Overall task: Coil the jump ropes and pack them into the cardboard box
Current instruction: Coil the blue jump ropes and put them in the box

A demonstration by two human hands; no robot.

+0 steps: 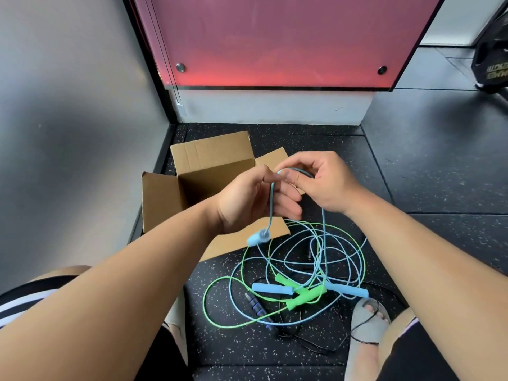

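Hands up in front of the cardboard box (192, 193), both on the blue rope (271, 199)! The left hand (247, 199) pinches the cord between thumb and forefinger, its other fingers curled in below. The right hand (321, 182), just beside it, nips the same cord in its fingertips, and a small loop arches between the two.

From the left hand's pinch the cord hangs down to a blue handle (258, 237), blurred, dangling over the box's near flap. The box stands open on the dark speckled floor (384, 166), flaps spread, tucked into the corner beneath the red panel (275, 42).

From the right hand the cord drops to the floor at the box's near right, into a loose tangle. Blue loops there cross the green rope (204, 302). A pair of green handles (302, 294) lies crossed in the middle, with two more blue handles (262, 287) either side. A black handle (254, 306) with blue rings sits at the near edge, and thin black cord trails from that corner of the tangle. A sandalled foot (369, 320) rests on the tangle's side away from the box, just beside one blue handle's end.
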